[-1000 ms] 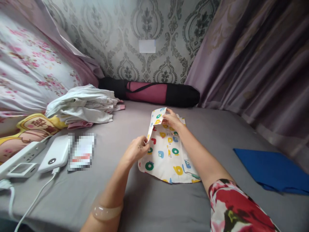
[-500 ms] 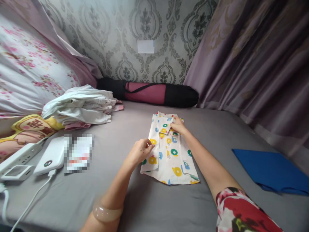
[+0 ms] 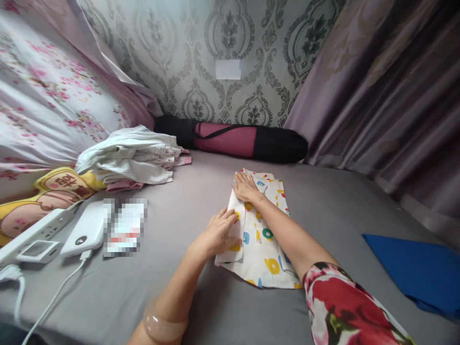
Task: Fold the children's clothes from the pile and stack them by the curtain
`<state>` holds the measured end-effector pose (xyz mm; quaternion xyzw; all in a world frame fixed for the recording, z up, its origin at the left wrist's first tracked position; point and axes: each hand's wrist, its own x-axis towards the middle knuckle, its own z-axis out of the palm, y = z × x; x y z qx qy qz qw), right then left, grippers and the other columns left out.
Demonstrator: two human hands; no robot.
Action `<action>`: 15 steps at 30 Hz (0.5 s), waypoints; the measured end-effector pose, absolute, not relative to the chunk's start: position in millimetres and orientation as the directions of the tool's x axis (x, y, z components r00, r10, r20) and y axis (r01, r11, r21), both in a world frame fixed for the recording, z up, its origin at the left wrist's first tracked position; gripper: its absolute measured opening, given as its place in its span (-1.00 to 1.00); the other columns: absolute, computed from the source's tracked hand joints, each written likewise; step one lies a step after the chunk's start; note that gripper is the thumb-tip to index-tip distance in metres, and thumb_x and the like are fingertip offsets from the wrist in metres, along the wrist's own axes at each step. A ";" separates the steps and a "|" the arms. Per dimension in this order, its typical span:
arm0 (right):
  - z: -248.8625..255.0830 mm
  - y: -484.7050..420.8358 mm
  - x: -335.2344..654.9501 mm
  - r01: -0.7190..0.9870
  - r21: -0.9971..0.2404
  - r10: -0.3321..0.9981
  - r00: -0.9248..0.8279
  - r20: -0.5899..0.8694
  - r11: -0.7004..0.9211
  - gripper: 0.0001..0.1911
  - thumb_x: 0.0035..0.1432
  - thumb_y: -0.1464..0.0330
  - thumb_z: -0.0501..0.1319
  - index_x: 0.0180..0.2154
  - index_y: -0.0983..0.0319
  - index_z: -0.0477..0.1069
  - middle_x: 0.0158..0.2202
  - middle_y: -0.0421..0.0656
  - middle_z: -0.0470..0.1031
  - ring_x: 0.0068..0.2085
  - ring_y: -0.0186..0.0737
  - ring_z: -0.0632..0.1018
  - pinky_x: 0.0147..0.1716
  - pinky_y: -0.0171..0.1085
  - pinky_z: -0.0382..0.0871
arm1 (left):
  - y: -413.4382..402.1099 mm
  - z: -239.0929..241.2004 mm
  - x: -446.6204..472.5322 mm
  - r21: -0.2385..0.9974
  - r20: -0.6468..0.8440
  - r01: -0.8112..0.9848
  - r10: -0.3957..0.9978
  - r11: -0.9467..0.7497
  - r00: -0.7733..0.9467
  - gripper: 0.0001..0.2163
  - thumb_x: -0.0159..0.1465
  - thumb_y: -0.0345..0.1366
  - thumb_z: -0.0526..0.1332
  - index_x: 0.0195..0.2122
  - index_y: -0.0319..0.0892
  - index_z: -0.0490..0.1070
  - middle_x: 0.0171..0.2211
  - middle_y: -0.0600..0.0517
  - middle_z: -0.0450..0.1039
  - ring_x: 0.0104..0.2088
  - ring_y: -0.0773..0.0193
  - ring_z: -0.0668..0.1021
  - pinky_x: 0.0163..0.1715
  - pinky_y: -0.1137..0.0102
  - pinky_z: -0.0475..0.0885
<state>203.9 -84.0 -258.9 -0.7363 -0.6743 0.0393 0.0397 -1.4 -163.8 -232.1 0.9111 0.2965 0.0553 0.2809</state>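
A white garment [image 3: 257,258] with yellow, green and blue prints lies partly folded on the grey bed surface. Its left side is turned inward as a long strip. My left hand [image 3: 222,234] rests on that strip near the lower left edge, fingers apart. Farther up, my right hand [image 3: 247,188] lies flat with spread fingers on the garment's upper left part. The right forearm crosses over the garment and hides some of its right side.
A pile of folded clothes [image 3: 132,153] sits at the back left, near a yellow pillow [image 3: 57,199]. A power bank [image 3: 84,230] and power strip [image 3: 39,235] lie at left. A black and maroon bag [image 3: 226,139] lies along the wall. Blue cloth [image 3: 413,273] is at right.
My right hand has let go of the folded piece at the upper right and moved left, flattening onto the upper left part. My left hand has opened on the strip. The view shifted slightly.
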 end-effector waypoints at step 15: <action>-275.7 -60.0 210.5 0.975 -0.184 0.992 0.118 -0.035 -0.123 -0.35 0.35 0.16 -0.26 0.33 0.38 -0.05 0.39 -0.03 -0.12 0.37 -0.12 -0.09 0.29 -0.03 -0.28 | -163.1 -230.2 2.6 0.382 -0.367 0.650 0.538 -0.657 0.759 -0.14 0.01 -0.07 0.34 0.31 -0.09 0.01 0.39 -0.09 -0.21 0.37 -0.09 -0.18 0.29 -0.05 -0.20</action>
